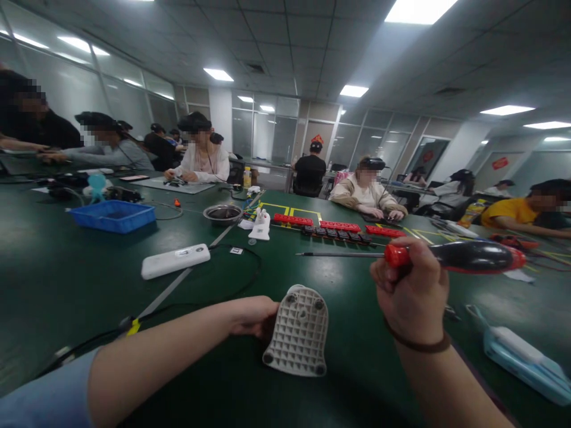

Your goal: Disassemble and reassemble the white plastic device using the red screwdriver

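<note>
- A green table (214, 380) spreads beneath both forearms; a black cable (260, 266) loops beyond the left one and could snag, should that arm sweep forward.
- A white plastic base (300, 336), ribbed underside turned toward the wearer, tilts up over the near side of the table. Whether its far edge rests there cannot be told. Support from one side only could let it twist or slip under a push.
- A red-and-black screwdriver (394, 255) points left, above and beyond the base, well clear of it. A hasty inward swing could scrape the plastic or jab the supporting hand.
- Four dark round feet (268, 358) dot the base; a skidding tip could scuff or pry at one.
- The left forearm reaches in from the lower left, nearly straight, its hand (256, 315) gripping the base's left edge; some fingers disappear behind it.
- The right forearm rises from the lower right, wrist banded, its hand (413, 291) raised higher than the left, fingers curled firmly around the screwdriver near its red collar, the dark handle jutting rightward.
</note>
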The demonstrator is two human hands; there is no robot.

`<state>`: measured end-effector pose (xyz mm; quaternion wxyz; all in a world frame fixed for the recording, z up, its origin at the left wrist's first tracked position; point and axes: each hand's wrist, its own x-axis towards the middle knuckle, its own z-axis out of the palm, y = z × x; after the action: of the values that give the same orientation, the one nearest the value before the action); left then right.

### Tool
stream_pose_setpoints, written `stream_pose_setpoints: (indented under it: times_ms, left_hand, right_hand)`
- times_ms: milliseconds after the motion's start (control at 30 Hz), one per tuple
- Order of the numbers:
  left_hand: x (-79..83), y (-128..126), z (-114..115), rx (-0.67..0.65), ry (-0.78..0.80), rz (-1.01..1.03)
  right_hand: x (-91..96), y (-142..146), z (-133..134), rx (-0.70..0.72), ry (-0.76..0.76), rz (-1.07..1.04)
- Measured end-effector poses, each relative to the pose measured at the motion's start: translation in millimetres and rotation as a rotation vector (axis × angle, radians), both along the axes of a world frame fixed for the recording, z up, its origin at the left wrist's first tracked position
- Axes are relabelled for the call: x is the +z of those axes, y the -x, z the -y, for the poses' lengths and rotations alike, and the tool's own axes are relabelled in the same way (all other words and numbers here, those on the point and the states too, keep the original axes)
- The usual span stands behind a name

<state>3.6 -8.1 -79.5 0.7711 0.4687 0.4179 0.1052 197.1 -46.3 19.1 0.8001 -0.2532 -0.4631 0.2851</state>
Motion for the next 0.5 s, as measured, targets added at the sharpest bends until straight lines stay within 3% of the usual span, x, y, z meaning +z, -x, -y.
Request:
stream_pose_setpoints:
  times_ms: [167, 267, 400, 500]
  left_hand:
    - [-5.2, -17, 12, 0.043, 0.058, 0.145]
    - [-8.1, -12, 18, 0.068, 0.233, 0.337]
    - [-13.5, -6, 22, 0.043, 0.486, 0.541]
    - [-20.6, -7, 24, 0.107, 0.496, 0.555]
  right_hand:
    - [6.5, -15, 24, -0.021, 0.059, -0.013]
    - [4.8, -25, 49, -0.04, 0.033, 0.043]
    - [-16.3, -15, 76, -0.076, -0.035, 0.093]
    - [-37.4, 2, 84, -0.139, -0.144, 0.223]
